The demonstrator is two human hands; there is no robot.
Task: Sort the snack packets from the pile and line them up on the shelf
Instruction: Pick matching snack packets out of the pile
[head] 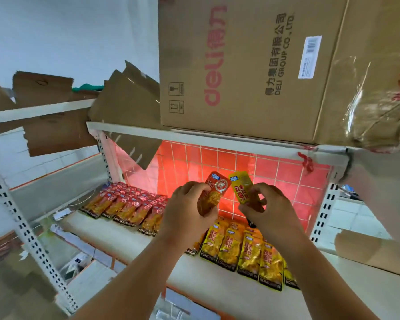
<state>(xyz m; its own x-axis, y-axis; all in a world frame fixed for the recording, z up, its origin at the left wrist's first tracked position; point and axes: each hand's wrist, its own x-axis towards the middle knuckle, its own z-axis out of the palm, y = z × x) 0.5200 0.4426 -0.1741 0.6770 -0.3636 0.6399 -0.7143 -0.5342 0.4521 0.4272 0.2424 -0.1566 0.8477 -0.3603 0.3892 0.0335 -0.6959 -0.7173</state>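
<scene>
Left hand: a red packet is gripped, long axis roughly upright.
Right hand: a yellow packet is pinched, likewise upright.
Red row: laid on the shelf, left of the left hand.
Yellow row: laid just below the right hand.

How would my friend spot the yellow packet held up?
Find the big deli cardboard box, then the red tiled wall under it. There the right hand pinches the yellow packet, the only yellow one held up; the other yellow packets lie on the shelf.
</scene>
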